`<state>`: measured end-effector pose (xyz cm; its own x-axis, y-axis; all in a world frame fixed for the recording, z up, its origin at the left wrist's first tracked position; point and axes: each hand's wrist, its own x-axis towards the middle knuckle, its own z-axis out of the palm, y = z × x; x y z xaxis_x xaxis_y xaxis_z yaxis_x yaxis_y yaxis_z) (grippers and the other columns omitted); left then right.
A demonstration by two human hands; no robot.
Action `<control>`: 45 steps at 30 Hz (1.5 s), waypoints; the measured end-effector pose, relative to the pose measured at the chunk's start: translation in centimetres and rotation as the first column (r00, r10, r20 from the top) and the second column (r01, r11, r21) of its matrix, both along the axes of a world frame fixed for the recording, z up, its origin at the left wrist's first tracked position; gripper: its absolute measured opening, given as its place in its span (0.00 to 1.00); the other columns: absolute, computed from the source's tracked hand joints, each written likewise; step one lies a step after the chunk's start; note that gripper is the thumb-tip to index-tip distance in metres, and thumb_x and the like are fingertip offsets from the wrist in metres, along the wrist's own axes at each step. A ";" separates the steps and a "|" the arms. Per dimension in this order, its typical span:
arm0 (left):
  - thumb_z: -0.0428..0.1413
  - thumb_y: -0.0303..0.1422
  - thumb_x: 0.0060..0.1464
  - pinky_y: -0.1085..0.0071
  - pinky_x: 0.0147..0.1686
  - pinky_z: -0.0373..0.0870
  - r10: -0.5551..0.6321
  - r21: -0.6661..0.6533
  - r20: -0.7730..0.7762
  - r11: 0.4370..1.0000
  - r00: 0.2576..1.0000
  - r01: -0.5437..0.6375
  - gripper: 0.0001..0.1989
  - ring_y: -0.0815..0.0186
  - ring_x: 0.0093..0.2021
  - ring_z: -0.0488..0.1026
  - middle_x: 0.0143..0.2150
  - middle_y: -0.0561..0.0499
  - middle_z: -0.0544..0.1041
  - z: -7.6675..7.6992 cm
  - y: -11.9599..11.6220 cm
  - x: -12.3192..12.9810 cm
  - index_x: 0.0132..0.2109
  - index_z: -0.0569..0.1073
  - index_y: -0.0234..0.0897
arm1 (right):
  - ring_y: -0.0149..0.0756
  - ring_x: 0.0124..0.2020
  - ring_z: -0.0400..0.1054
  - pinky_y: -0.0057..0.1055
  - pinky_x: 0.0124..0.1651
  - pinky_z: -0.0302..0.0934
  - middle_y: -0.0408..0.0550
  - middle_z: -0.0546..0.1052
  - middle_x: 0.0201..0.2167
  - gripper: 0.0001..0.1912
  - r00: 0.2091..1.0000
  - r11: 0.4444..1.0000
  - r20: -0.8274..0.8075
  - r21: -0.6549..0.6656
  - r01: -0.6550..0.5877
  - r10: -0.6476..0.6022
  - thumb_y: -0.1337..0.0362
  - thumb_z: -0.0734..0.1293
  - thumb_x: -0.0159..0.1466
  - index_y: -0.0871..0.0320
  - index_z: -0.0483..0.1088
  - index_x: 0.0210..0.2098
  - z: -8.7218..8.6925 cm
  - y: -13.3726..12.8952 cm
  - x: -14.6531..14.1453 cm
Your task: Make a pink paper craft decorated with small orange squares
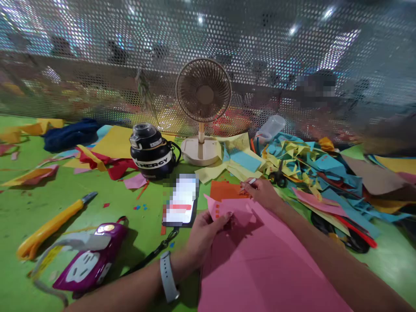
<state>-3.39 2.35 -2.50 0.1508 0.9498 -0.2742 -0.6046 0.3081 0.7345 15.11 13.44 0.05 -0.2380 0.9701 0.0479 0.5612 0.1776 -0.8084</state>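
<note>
A large pink sheet of paper [269,264] spreads out in front of me, with small orange squares near its upper left edge. My left hand [204,234] grips this edge, thumb on top and the other fingers curled, partly hidden. My right hand [261,193] is closed round a thin, whitish, pen-like stick [249,183], whose exact kind I cannot make out. It is held over an orange piece of paper [227,189] just beyond the pink sheet. A lit phone [182,203] lies left of the pink sheet.
A fan [204,93] stands at the back against a perforated metal screen [107,73]. Left of it is a black bottle [152,156]. A yellow-handled cutter [55,225] and a purple power strip [92,258] lie at left. Coloured paper scraps [312,162] and scissors [278,177] are at right.
</note>
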 end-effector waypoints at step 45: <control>0.71 0.33 0.42 0.76 0.33 0.68 -0.197 -0.021 0.008 0.980 0.980 0.198 0.16 0.72 0.29 0.72 0.31 0.50 0.79 -0.3 -0.1 -0.3 0.37 0.77 0.32 | 0.25 0.18 0.65 0.23 0.20 0.51 0.40 0.72 0.17 0.25 0.730 0.920 -0.595 -0.372 0.119 -0.336 0.45 0.77 0.42 0.60 0.75 0.25 1.7 -1.2 -1.1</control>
